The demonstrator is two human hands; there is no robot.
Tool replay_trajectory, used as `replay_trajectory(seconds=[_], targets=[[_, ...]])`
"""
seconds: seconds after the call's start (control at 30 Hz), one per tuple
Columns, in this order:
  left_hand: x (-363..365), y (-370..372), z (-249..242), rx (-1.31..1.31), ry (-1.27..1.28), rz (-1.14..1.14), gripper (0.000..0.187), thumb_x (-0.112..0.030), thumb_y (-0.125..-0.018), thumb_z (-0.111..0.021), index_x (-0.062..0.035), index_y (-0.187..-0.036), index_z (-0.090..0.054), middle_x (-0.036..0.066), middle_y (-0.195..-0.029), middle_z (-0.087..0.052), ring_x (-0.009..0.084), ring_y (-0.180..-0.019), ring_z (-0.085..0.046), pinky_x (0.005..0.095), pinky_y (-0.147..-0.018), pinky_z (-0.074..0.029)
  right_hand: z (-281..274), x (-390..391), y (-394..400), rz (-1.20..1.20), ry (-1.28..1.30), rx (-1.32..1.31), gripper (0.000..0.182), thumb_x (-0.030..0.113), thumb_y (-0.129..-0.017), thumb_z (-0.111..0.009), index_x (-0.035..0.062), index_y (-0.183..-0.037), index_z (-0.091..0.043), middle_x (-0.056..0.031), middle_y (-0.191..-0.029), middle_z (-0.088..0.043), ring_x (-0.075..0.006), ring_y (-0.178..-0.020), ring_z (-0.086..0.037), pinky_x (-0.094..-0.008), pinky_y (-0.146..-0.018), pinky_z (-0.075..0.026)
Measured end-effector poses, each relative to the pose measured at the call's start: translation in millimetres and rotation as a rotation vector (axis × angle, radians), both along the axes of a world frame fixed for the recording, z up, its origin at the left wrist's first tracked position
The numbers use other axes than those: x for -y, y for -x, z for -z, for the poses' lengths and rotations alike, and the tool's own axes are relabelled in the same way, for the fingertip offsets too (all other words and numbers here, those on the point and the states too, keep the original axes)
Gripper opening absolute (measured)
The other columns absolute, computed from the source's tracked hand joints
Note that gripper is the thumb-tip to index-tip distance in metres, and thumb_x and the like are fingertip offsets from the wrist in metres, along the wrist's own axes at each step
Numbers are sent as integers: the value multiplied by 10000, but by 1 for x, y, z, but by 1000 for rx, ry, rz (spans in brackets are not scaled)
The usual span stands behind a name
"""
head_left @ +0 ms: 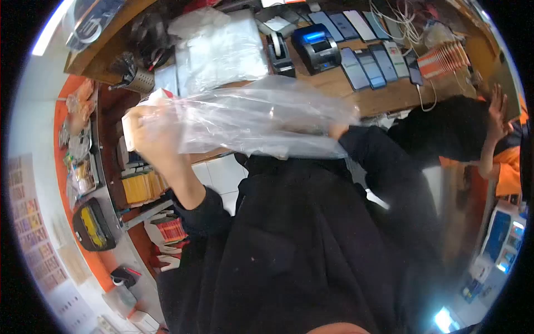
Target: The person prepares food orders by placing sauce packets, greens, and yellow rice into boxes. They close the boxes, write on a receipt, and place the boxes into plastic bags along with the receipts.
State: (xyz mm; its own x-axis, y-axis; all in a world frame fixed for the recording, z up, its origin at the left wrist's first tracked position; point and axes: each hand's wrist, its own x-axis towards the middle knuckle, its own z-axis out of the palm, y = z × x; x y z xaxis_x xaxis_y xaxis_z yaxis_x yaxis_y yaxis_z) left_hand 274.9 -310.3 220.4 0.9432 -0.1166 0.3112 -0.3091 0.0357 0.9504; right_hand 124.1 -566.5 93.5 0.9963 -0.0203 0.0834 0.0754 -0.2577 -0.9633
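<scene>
A clear plastic bag (256,117) is stretched out sideways in front of my body, below the desk edge. My left hand (153,131) is at its left end, with fingers closed around a white box (130,132) and the edge of the bag; motion blurs them. A red-and-white corner shows above that hand. My right hand (338,130) is at the bag's right end, by my dark sleeve. Cloudy plastic covers its fingers, so I cannot make out whether they grip the bag or sit inside it.
On the desk lie a stack of clear plastic bags (222,53), a tape dispenser (280,55), a small black printer (316,49), several phones (367,67) and white cables (397,25). A pen holder (139,80) stands left. Another person's hand (497,114) is at right.
</scene>
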Motion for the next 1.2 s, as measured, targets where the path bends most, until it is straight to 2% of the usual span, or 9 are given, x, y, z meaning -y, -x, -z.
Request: replay_trajectory(seconds=[0.17,0.3,0.47,0.53,0.57,0.7,0.77,0.9,1.2], targets=[[-38,45,-52,517,-788,259,543,-210,-640,-737,2,-1083,-504,93,-862,-537,258,-827,-542,366,-811,-405,7,-27,12,-193,898,-195,391,275,-845,-467,92,-1191,-487,-132,-1164,-517,-234,-1061,-492,-374,-919,-367],[29,94,-47,-126,-501,1707,219,-217,-781,-592,-20,-875,-592,136,-841,-599,313,-809,-566,383,-738,-449,3,-37,17,-256,1298,-171,390,226,-847,-456,84,-1210,-466,-140,-1199,-488,-222,-1090,-468,-365,-965,-326],[72,-17,200,660,-1072,629,436,-270,-705,-600,-42,-1074,-551,168,-1042,-566,311,-932,-540,387,-835,-411,12,-31,29,-290,1554,-142,394,176,-849,-445,75,-1230,-445,-147,-1235,-459,-209,-1119,-443,-357,-1012,-286],[25,-65,293,969,-1243,434,579,-412,-709,-609,-70,-1162,-495,135,-1181,-491,303,-1036,-479,396,-984,-287,33,17,40,69,291,-100,391,231,-855,-409,125,-1229,-454,-114,-1230,-476,-195,-1117,-447,-426,-1047,-135],[8,-65,291,850,-1444,594,580,-417,-716,-602,-69,-1167,-489,136,-1186,-486,304,-1042,-474,396,-982,-289,45,40,40,213,-358,-88,392,259,-858,-391,150,-1228,-458,-98,-1227,-484,-188,-1116,-448,-461,-1065,-60],[-4,-23,269,-3,-2005,1278,584,-434,-745,-576,-65,-1185,-467,139,-1205,-467,308,-1064,-456,398,-974,-296,-61,37,-25,-397,1559,-721,638,547,-826,-387,36,-1198,-474,-164,-1225,-472,-292,-1104,-453,-406,-943,-340],[12,-12,263,-267,-2021,1401,587,-443,-760,-562,-63,-1195,-457,141,-1214,-457,311,-1075,-447,400,-971,-300,7,60,-34,-421,987,-954,862,729,-676,-418,3,-1126,-533,-221,-1202,-471,-324,-1133,-437,-440,-941,-323],[23,-27,210,-306,-893,1512,584,-462,-827,-487,-29,-1213,-423,193,-1122,-512,314,-1010,-495,390,-847,-405,46,34,-36,-692,1568,-461,1030,484,-511,-747,130,-1343,-253,-210,-1241,-431,-415,-1073,-455,-577,-925,-303],[-55,-4,60,719,-920,146,101,-159,-724,-561,-101,-792,-609,6,-756,-572,148,-721,-551,262,-556,-424,-99,-65,-173,-1153,538,-501,298,231,-742,-631,41,-969,-594,-145,-858,-618,-264,-815,-605,-354,-713,-470]])
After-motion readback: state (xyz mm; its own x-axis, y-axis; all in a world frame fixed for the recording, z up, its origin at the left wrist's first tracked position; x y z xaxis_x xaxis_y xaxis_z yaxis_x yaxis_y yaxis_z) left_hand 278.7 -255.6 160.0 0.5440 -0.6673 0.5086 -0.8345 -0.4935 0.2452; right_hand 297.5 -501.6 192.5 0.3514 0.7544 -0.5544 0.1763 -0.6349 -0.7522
